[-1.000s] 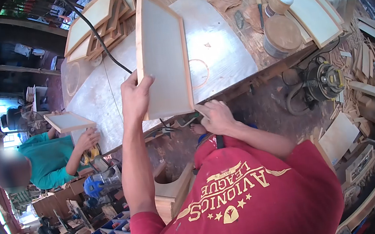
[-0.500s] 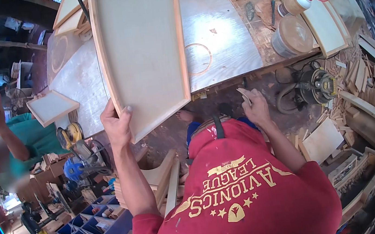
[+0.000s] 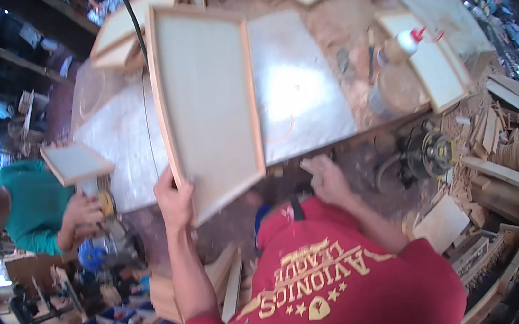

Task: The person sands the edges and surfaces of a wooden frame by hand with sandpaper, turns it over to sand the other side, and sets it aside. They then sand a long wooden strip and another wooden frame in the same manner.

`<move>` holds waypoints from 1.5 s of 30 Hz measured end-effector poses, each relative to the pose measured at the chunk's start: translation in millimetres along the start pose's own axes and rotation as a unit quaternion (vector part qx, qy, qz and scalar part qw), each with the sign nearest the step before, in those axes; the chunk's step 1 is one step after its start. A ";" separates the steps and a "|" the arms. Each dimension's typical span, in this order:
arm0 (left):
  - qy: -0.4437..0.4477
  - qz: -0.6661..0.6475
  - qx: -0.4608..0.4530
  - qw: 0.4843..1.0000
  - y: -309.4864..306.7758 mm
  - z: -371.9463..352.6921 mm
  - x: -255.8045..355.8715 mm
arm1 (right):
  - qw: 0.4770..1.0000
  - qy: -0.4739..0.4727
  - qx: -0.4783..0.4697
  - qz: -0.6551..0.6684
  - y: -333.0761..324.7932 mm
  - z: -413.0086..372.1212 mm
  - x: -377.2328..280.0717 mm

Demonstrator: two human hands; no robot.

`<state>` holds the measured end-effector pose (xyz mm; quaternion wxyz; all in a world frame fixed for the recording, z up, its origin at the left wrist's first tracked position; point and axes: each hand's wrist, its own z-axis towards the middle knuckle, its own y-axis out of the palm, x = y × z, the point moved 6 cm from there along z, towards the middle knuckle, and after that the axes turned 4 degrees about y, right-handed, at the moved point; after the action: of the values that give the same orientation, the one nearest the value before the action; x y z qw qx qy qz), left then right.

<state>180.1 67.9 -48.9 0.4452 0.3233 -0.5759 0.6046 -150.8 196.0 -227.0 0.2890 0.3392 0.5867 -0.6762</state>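
My left hand is closed on the lower left corner of a shallow wooden tray-like panel, thumb on the inner side of its rim. The panel has a pale flat face and a raised wooden edge, and it tilts up over the table. My right hand is apart from the panel, just off the table's front edge. Its fingers are pressed together around a small pale thing, blurred and too small to name.
On the table are a glue bottle, a tub and more framed panels. At left a person in a green shirt is near a smaller panel. A machine and wood offcuts lie at right.
The view has shifted, showing more of the table's far side. The panel appears lower in view, still in my left hand. The person at left has lowered a raised hand.
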 end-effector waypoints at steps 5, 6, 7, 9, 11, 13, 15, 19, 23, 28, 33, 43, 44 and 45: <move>-0.012 -0.095 -0.027 0.995 15.9 7.4 14.1 | 0.999 0.036 -0.003 0.013 -12.7 -4.0 -0.1; -0.009 -0.108 -0.023 0.994 19.6 10.9 20.9 | 0.999 0.045 -0.004 0.006 -16.2 -3.6 -0.5; -0.008 -0.121 -0.022 0.992 24.9 12.2 29.2 | 0.998 0.057 -0.006 -0.002 -18.9 -5.5 1.0; -0.015 -0.133 -0.030 0.991 33.6 14.4 36.2 | 0.998 0.070 -0.003 -0.006 -21.8 -10.5 6.1; -0.025 -0.133 -0.044 0.990 40.5 18.6 38.8 | 0.998 0.066 0.009 -0.002 -23.0 -15.6 12.9; -0.021 -0.128 -0.051 0.990 46.4 21.7 48.4 | 0.997 0.074 0.009 -0.004 -27.7 -19.4 12.9; -0.020 -0.116 -0.061 0.991 52.8 25.9 56.0 | 0.997 0.078 0.011 -0.004 -29.8 -23.0 13.9; -0.018 -0.101 -0.076 0.992 66.8 31.2 66.3 | 0.998 0.068 0.016 0.000 -27.5 -29.9 19.4; -0.015 -0.097 -0.091 0.991 79.7 38.6 72.4 | 0.997 0.071 0.028 -0.003 -32.0 -29.5 18.9; -0.021 -0.074 -0.096 0.992 90.0 43.3 74.7 | 0.997 0.064 0.051 0.016 -40.3 -34.7 18.5; 0.017 -0.019 -0.095 0.995 95.9 48.7 78.5 | 0.996 0.070 0.052 0.004 -42.3 -40.3 28.9; 0.013 0.054 -0.118 0.991 118.2 59.0 81.8 | 0.995 0.012 0.093 0.013 -69.2 -33.8 5.5; 0.009 0.060 -0.119 0.991 119.4 61.6 82.6 | 0.995 -0.007 0.097 0.017 -71.7 -29.6 4.6; 0.017 0.064 -0.123 0.990 121.6 63.3 85.1 | 0.995 -0.013 0.098 0.024 -74.6 -27.1 2.5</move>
<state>28.1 27.1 -13.6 0.4518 0.2187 -0.6574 0.5620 -208.0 233.6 -186.7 0.2781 0.3708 0.5052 -0.7280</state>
